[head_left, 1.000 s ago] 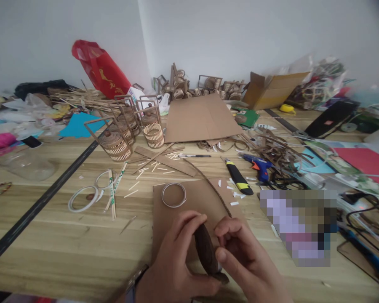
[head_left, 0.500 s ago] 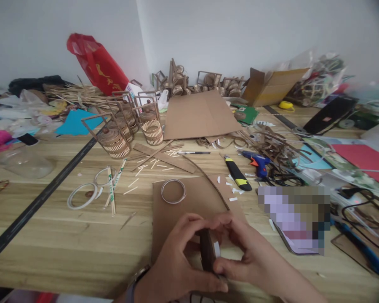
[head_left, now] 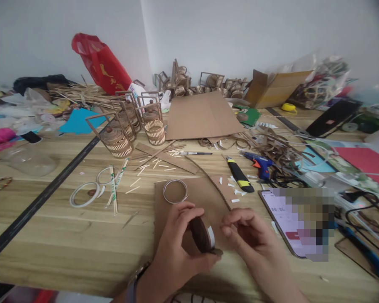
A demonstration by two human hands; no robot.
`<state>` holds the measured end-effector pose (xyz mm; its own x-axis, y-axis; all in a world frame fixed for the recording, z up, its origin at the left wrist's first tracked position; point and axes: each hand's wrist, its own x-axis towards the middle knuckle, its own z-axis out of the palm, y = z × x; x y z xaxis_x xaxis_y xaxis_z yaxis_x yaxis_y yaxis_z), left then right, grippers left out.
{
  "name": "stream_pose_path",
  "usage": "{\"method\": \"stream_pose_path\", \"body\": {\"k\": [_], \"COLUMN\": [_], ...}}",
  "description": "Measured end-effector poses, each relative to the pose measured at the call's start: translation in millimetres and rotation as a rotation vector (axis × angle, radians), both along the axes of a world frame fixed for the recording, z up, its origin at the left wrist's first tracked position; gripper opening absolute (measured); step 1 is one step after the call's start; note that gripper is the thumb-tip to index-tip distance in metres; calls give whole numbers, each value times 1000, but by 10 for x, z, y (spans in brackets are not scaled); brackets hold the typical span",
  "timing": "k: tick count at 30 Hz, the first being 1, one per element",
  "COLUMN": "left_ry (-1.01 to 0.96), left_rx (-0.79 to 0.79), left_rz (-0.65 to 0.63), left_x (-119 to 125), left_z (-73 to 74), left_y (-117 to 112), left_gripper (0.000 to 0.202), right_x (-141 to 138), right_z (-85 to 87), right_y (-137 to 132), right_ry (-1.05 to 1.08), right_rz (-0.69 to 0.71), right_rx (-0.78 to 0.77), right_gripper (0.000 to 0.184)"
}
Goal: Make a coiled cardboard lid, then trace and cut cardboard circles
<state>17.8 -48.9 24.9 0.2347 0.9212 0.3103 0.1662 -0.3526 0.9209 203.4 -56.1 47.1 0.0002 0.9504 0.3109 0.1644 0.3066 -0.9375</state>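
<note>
My left hand [head_left: 177,244] grips a dark brown disc-shaped cardboard piece [head_left: 199,234] on edge, with a white strip [head_left: 211,236] along its rim. Just to the right, my right hand [head_left: 249,235] hovers with thumb and fingers pinched together, apart from the disc; whether anything is in the pinch is too small to tell. Both hands are over a brown cardboard sheet [head_left: 196,195] that lies on the wooden table [head_left: 66,235]. A roll of thin tape [head_left: 175,191] rests on that sheet, beyond my left hand.
A yellow-black utility knife [head_left: 239,174], blue glue gun [head_left: 259,163] and a phone [head_left: 284,219] lie to the right. Woven cardboard lantern models [head_left: 120,139], chopsticks [head_left: 114,189], tape rings [head_left: 82,194], a flat cardboard sheet [head_left: 202,115] and a red bag [head_left: 102,65] are farther back.
My right hand has let go of the disc and moved slightly right. My left hand has tilted the disc, so the white strip on its rim shows.
</note>
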Motion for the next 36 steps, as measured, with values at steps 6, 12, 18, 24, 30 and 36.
{"method": "stream_pose_path", "body": {"k": [6, 12, 18, 24, 30, 36], "left_ry": [337, 594, 658, 661, 653, 663], "left_rx": [302, 535, 601, 610, 592, 598], "left_rz": [172, 229, 250, 251, 258, 281], "left_x": [-15, -68, -70, -53, -38, -18], "left_z": [-42, 8, -11, -19, 5, 4], "left_y": [29, 44, 32, 25, 23, 25], "left_gripper": [63, 44, 36, 32, 30, 29], "right_x": [-218, -326, -363, -297, -347, -446], "right_z": [76, 95, 120, -52, -98, -52], "right_y": [-66, -1, 18, -24, -44, -41], "right_ry": [-9, 138, 272, 250, 104, -44], "right_rz": [-135, -179, -119, -75, -192, -323], "right_rx": [-102, -245, -364, -359, -273, -138], "right_gripper": [7, 18, 22, 14, 10, 2]}}
